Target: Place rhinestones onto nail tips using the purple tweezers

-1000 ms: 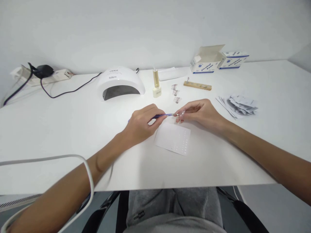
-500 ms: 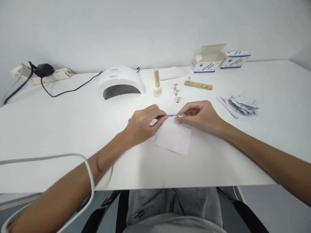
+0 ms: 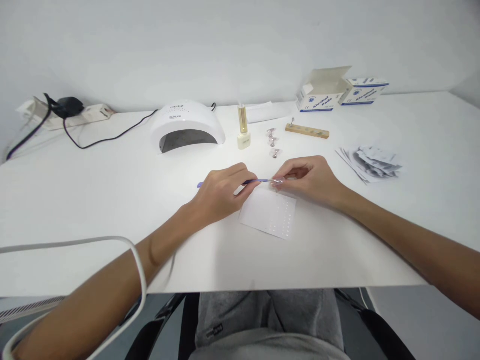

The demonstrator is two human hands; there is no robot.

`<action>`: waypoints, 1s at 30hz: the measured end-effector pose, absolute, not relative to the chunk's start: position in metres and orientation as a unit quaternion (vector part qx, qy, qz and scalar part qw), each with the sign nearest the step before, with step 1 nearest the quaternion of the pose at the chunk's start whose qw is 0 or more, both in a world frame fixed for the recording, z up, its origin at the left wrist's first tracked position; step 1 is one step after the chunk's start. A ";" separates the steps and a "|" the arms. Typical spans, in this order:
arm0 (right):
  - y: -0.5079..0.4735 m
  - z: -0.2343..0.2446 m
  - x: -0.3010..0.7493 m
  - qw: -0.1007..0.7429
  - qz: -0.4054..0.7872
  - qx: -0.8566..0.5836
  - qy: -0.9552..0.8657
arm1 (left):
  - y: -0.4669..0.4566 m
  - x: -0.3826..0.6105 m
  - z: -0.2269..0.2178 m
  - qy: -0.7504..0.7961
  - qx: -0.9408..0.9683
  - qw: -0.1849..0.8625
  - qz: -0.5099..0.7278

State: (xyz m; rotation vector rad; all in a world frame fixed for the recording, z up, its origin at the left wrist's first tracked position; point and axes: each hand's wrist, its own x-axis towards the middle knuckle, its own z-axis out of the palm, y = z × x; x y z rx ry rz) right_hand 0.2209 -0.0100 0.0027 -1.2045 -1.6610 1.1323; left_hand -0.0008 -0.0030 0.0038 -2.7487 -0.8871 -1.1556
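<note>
At the centre of the frame, the left hand (image 3: 219, 197) has its grip clamped on a purple stick (image 3: 258, 180). The stick's tip meets a small clear piece (image 3: 278, 182) pinched in the right hand (image 3: 311, 177), just above a dotted sheet (image 3: 268, 214) on the bench (image 3: 112, 200). A tremor or hard push could skid the tip off, or pop the tiny piece loose from that pinch.

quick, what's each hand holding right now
Left hand: closed, holding a thin purple tool.
Right hand: closed, pinching what looks like a small clear nail tip at the tool's end.
</note>
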 end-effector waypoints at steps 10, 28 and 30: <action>-0.012 0.004 0.220 0.396 0.391 -0.484 -0.675 | -0.003 -0.001 0.004 -0.286 -0.893 0.048 -0.345; -0.011 0.003 0.223 0.356 0.301 -0.484 -0.740 | -0.004 -0.001 0.007 -0.288 -0.913 0.106 -0.271; -0.011 0.003 0.223 0.354 0.299 -0.487 -0.740 | -0.004 -0.001 0.007 -0.288 -0.913 0.106 -0.268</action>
